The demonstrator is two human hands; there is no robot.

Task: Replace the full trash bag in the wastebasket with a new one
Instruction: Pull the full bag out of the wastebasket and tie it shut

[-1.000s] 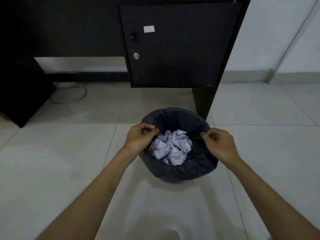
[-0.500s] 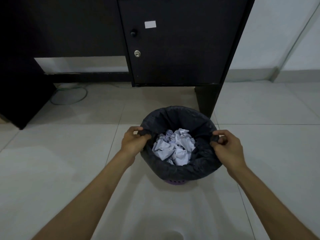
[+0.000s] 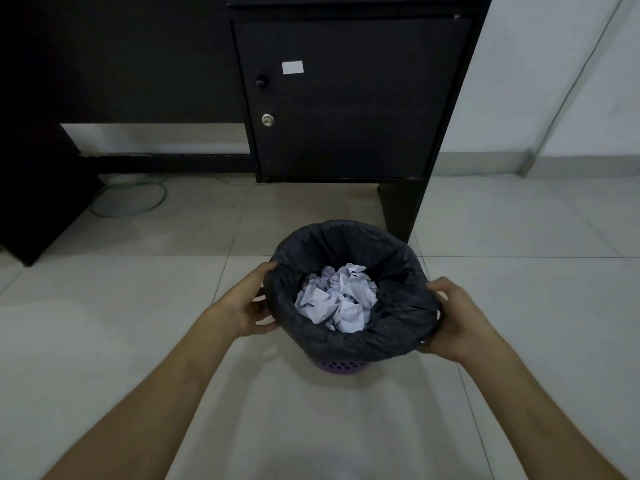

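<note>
While the black trash bag (image 3: 346, 344) lines the purple wastebasket (image 3: 339, 367) on the floor (image 3: 138, 323), holding crumpled paper (image 3: 337, 299), removal is barely begun: left hand (image 3: 251, 306) and right hand (image 3: 453, 320) each grip its folded rim. No new bag visible; lift-out, relining pending.

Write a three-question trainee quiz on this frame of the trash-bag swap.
1. Short answer: what lies inside the black trash bag?
2. True or false: the bag has been lifted out of the purple wastebasket.
3. Where do the left hand and the right hand grip the bag?
A) at opposite sides of its rim
B) both at its near edge
C) at its bottom

Key
1. Crumpled white paper.
2. False: the bag is folded over the basket's rim, and only the basket's purple base shows below it.
3. A
</note>
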